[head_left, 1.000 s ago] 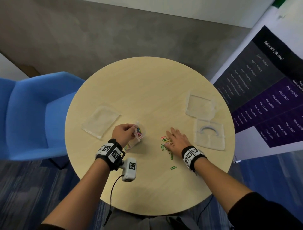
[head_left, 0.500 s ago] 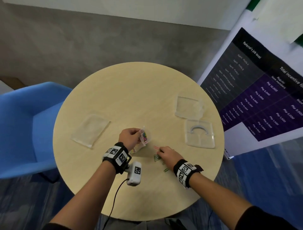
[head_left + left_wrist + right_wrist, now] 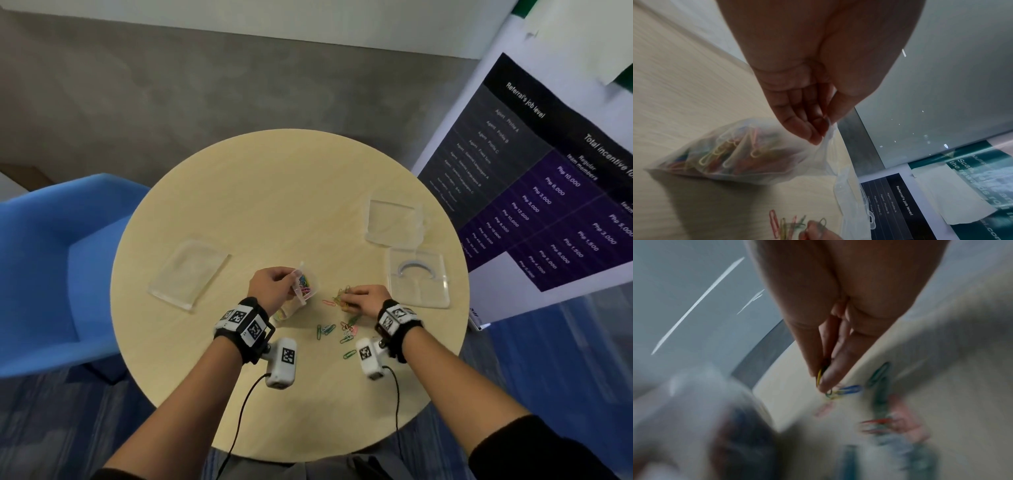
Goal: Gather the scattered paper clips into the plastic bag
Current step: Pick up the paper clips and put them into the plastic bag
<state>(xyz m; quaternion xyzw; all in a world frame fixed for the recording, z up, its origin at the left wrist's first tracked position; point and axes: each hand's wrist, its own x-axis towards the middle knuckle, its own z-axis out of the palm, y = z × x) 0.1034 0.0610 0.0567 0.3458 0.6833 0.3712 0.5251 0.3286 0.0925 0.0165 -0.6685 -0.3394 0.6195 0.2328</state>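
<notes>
A small clear plastic bag (image 3: 303, 286) (image 3: 740, 152), partly filled with coloured paper clips, stands on the round wooden table (image 3: 274, 192). My left hand (image 3: 274, 284) (image 3: 818, 129) pinches its upper rim between thumb and fingers. To its right my right hand (image 3: 363, 296) (image 3: 824, 378) pinches a small bunch of clips (image 3: 342, 296) (image 3: 830, 391) just above the tabletop. Several loose clips (image 3: 339, 330) in green, blue, red and pink lie scattered near the table's front, between my wrists. The right wrist view is blurred.
A flat clear bag (image 3: 188, 272) lies at the left of the table. Two clear plastic pieces (image 3: 394, 222) (image 3: 418, 281) lie at the right. A blue chair (image 3: 51, 267) stands to the left, a printed banner (image 3: 548, 178) to the right.
My right hand, flat on the clips a second ago, has curled, pinched up a bunch and lifted it slightly toward the bag. The left hand keeps holding the bag.
</notes>
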